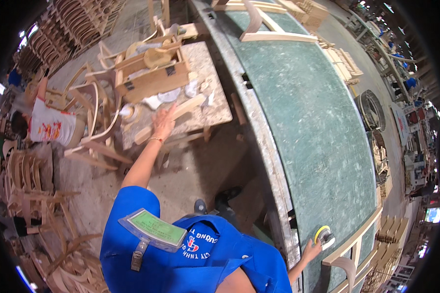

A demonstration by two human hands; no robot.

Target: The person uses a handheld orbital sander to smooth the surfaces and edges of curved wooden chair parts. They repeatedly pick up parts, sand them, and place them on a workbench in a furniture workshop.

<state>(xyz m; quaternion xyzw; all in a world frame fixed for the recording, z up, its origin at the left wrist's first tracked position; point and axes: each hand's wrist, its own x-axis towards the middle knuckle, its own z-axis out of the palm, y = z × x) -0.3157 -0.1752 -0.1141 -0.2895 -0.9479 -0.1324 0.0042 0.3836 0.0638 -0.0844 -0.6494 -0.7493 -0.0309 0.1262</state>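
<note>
My left hand [162, 122] stretches out to a small speckled side table [215, 105], fingers spread and touching a pale wooden stick [186, 107] lying there. It grips nothing. My right hand [310, 251] rests at the near edge of the long green workbench [308, 122], closed around the rear of a small sander with a yellow pad [323, 236]. A curved wooden chair part [349, 244] lies just right of the sander. My blue shirt with a clipped badge [154, 229] fills the bottom of the view.
A wooden crate [154, 73] of parts and scraps sits on the side table. Bent wooden chair frames [95, 105] pile up to the left, where a person in a white shirt [51, 127] sits. More chair parts [274, 29] lie at the workbench's far end.
</note>
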